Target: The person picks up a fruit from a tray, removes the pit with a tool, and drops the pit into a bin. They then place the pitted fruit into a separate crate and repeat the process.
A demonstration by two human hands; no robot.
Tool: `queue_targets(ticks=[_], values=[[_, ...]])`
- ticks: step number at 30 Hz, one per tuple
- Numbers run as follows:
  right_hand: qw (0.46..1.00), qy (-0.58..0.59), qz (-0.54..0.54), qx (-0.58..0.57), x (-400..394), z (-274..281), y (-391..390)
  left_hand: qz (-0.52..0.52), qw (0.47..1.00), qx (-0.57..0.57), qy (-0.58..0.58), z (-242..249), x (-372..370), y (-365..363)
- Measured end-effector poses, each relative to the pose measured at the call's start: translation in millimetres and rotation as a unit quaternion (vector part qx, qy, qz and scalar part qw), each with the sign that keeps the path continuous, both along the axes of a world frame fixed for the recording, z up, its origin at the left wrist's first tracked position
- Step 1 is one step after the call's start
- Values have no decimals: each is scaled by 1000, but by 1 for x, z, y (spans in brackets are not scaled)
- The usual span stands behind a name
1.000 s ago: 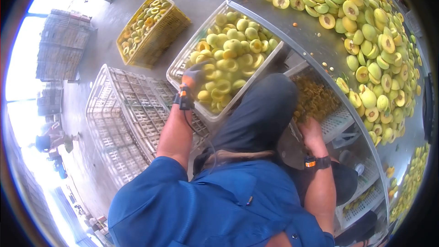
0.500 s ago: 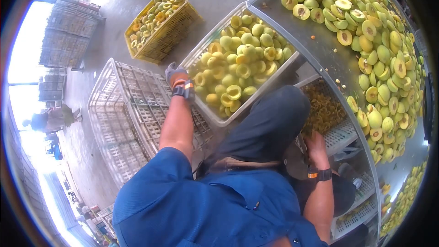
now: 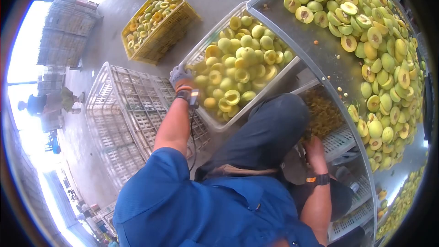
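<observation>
Partly curled, my gloved left hand (image 3: 181,77) sits at the pale plastic crate (image 3: 238,118) rim toward eleven o'clock; I cannot tell whether it grips. Rounded green-yellow fruit (image 3: 247,55), some halved, fills that crate at twelve. My bent right hand (image 3: 314,152), toward two, is near crinkled brown pieces (image 3: 323,110), its hold unclear.

Metal table (image 3: 325,50) under heaped, halved yellow-green fruit (image 3: 388,75)
</observation>
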State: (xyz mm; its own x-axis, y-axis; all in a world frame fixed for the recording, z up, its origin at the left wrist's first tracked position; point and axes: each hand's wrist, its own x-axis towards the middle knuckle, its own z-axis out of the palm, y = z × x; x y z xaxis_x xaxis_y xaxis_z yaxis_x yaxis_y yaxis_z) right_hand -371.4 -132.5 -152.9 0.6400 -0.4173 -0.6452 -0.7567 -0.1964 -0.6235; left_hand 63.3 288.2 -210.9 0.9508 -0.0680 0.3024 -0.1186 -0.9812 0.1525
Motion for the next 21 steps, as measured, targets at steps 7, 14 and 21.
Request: queue_targets(ticks=[7,14,21], values=[[997,-47,10,-66,-2,-9,5,67,988,-128,-44,-1,-17,9],[998,-19,34,-40,3,-7,2,15,993,-88,-70,0,-34,0],[998,-55,12,-41,3,-2,1,-132,975,-170,-63,43,-15,-90]])
